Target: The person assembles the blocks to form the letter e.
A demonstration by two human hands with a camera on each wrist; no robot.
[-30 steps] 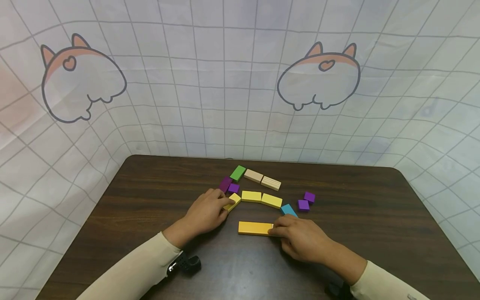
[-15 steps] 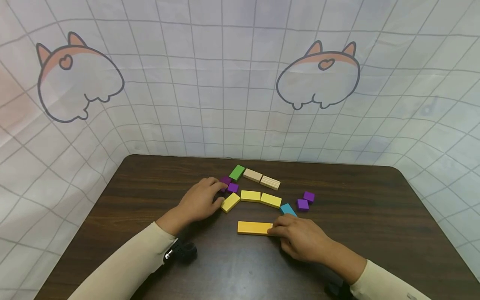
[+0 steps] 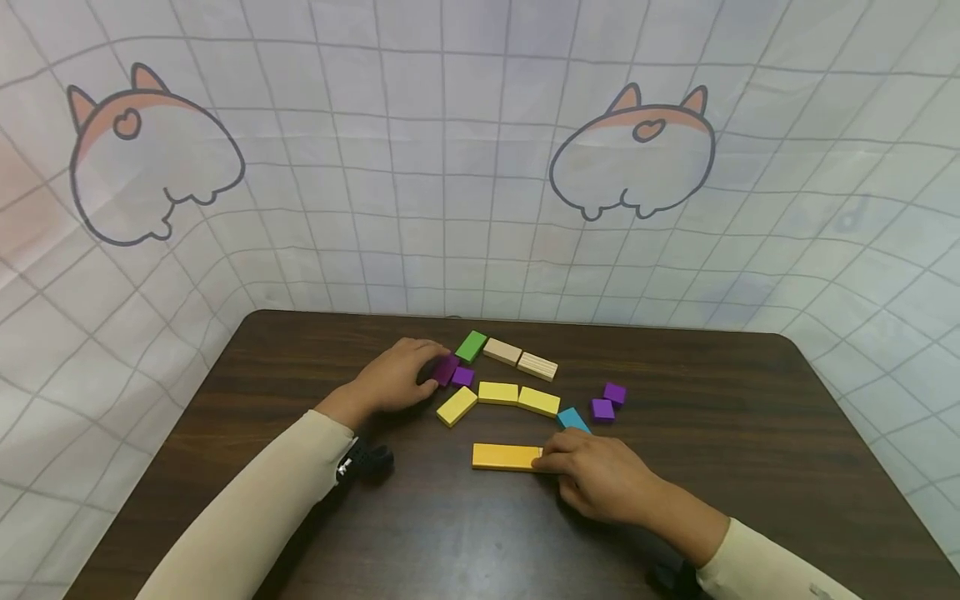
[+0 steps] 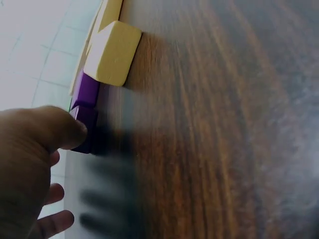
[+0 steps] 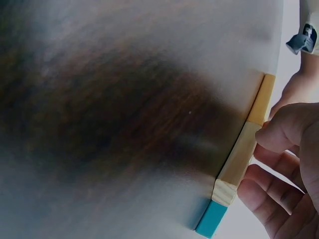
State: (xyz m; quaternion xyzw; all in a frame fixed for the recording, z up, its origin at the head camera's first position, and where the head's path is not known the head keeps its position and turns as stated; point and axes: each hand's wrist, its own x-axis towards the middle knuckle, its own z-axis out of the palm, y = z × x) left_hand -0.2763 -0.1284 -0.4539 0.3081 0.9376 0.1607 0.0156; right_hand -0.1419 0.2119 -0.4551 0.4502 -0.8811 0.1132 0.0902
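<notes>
Near the table's left rear, my left hand [image 3: 393, 375] holds a dark purple block [image 3: 446, 369] between thumb and index finger. In the left wrist view the thumb lies against that block, while the index finger is hidden and the other fingers are spread. Beside it are a smaller purple block [image 3: 462, 377] and a green block [image 3: 471, 347]. My right hand [image 3: 600, 477] grips a pale wooden block [image 5: 234, 164], mostly covered in the head view. That block lines up with an orange block [image 3: 504, 457] on its left. A blue block [image 3: 573, 419] shows just behind my right fingers.
Yellow blocks [image 3: 498, 393] form a bent row across the middle of the dark wooden table [image 3: 300, 367]. Behind them lie two pale wooden blocks [image 3: 537, 366]. Two purple cubes [image 3: 602, 409] sit to the right. A white gridded cloth [image 3: 405, 208] hangs behind the table.
My left hand has let go of the left yellow block and moved back and left to the dark purple block. My right hand has stayed in place.
</notes>
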